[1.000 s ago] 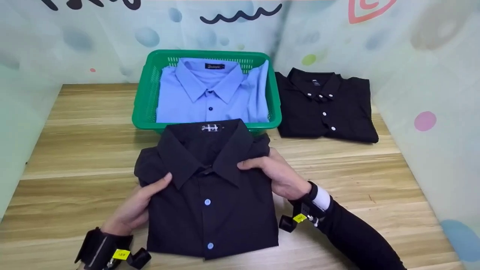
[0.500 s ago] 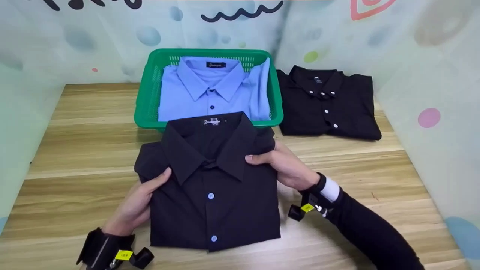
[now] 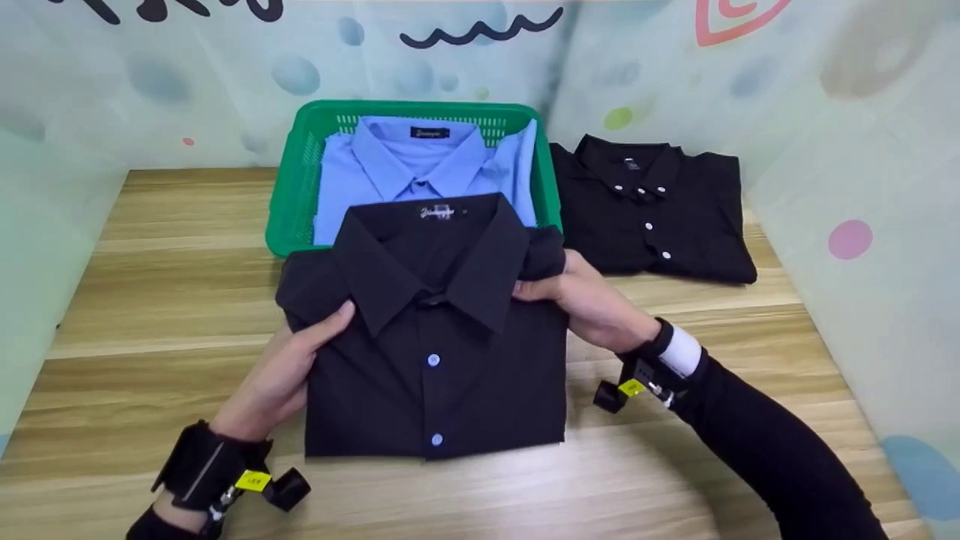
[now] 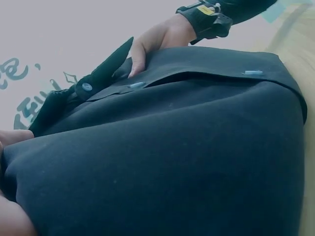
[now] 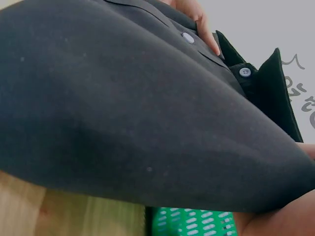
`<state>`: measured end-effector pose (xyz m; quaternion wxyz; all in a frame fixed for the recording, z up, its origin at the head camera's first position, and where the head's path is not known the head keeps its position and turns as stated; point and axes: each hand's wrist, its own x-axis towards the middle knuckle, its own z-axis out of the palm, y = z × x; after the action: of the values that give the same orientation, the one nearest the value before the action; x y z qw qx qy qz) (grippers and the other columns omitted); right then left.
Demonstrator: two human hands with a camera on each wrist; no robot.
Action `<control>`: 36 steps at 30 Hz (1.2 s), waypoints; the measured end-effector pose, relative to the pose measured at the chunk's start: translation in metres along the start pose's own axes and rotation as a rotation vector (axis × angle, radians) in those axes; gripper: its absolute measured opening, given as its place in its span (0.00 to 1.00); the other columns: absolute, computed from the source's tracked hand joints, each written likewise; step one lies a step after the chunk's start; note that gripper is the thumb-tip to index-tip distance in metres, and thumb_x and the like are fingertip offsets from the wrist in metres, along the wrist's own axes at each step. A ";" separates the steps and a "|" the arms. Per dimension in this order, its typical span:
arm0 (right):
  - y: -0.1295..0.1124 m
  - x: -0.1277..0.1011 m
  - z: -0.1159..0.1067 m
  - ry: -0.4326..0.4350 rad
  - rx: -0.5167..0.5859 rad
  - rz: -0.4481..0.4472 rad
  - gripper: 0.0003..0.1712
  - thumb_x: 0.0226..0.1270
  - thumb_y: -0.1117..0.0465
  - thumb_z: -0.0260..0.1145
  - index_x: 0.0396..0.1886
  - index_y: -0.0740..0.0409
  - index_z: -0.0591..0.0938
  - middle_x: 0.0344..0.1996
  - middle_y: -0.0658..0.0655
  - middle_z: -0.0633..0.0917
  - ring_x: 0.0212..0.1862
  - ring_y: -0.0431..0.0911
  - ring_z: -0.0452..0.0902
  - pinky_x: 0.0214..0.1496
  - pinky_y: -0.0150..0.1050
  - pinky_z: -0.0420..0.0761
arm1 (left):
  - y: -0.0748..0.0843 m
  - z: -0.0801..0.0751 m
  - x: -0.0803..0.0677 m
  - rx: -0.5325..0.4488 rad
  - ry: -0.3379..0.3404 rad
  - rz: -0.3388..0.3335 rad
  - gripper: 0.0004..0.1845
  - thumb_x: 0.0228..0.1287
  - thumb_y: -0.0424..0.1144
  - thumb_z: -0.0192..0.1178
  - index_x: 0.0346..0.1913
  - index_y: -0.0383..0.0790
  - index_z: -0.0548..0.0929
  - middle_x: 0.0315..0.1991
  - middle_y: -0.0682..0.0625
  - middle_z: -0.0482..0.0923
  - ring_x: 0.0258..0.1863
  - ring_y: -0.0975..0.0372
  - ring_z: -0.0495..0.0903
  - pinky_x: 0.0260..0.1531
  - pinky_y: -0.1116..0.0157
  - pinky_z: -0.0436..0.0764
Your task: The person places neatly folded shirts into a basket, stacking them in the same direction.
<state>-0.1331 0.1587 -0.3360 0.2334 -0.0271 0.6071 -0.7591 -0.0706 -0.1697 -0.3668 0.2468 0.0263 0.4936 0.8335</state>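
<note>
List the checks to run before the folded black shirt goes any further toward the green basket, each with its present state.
1. Left hand grips the folded black shirt at its shoulder: ok.
2. Right hand grips the other shoulder: ok.
3. Fold intact, collar flat: ok.
4. Green basket has room: cannot tell; a blue shirt already lies inside.
5. Shirt's lower hem clear of the wooden table: cannot tell.
6. Second black shirt lies apart, right of the basket: ok.

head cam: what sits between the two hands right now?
The folded black shirt: the left hand grips its left shoulder edge, the right hand its right. Its collar overlaps the green basket. Head view shows it.
</note>
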 end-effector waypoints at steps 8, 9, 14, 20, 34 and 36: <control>-0.023 0.004 -0.005 -0.020 -0.029 -0.018 0.19 0.58 0.78 0.66 0.51 0.69 0.80 0.48 0.63 0.82 0.48 0.51 0.80 0.54 0.45 0.78 | 0.017 0.008 0.016 0.005 -0.012 0.027 0.27 0.77 0.45 0.52 0.72 0.37 0.62 0.66 0.39 0.68 0.61 0.50 0.72 0.60 0.56 0.72; -0.026 0.006 -0.007 -0.027 -0.034 -0.023 0.19 0.59 0.78 0.66 0.51 0.69 0.80 0.49 0.63 0.82 0.49 0.51 0.80 0.55 0.45 0.77 | 0.020 0.009 0.019 0.001 -0.015 0.038 0.27 0.77 0.44 0.52 0.72 0.38 0.62 0.66 0.39 0.68 0.61 0.49 0.72 0.59 0.56 0.72; -0.039 0.018 -0.013 -0.031 -0.042 0.013 0.20 0.61 0.78 0.64 0.54 0.70 0.78 0.52 0.64 0.81 0.51 0.52 0.79 0.54 0.45 0.78 | 0.030 0.009 0.041 -0.024 -0.006 0.041 0.28 0.76 0.42 0.54 0.73 0.40 0.61 0.68 0.39 0.66 0.62 0.50 0.71 0.60 0.55 0.71; -0.049 0.033 -0.016 0.025 -0.030 0.080 0.14 0.62 0.79 0.61 0.48 0.71 0.79 0.46 0.63 0.82 0.46 0.52 0.81 0.49 0.44 0.81 | 0.043 0.009 0.060 0.042 0.028 0.017 0.28 0.75 0.43 0.55 0.72 0.39 0.61 0.66 0.41 0.68 0.60 0.52 0.73 0.58 0.59 0.73; -0.082 0.046 -0.020 0.227 -0.194 0.056 0.15 0.55 0.72 0.75 0.43 0.67 0.83 0.42 0.63 0.85 0.38 0.52 0.84 0.40 0.44 0.84 | 0.082 0.016 0.077 0.098 0.069 0.009 0.26 0.73 0.43 0.58 0.67 0.36 0.67 0.59 0.39 0.76 0.53 0.51 0.79 0.51 0.59 0.78; -0.088 0.050 -0.021 0.233 -0.201 0.051 0.14 0.58 0.71 0.74 0.44 0.68 0.83 0.42 0.63 0.85 0.38 0.51 0.84 0.39 0.43 0.84 | 0.090 0.019 0.082 0.124 0.100 -0.001 0.25 0.72 0.43 0.59 0.66 0.37 0.69 0.57 0.39 0.77 0.52 0.51 0.80 0.50 0.60 0.79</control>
<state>-0.2122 0.1717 -0.2717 0.1768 0.0534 0.7036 -0.6862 -0.1718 -0.1534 -0.2985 0.2202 -0.0004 0.5560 0.8014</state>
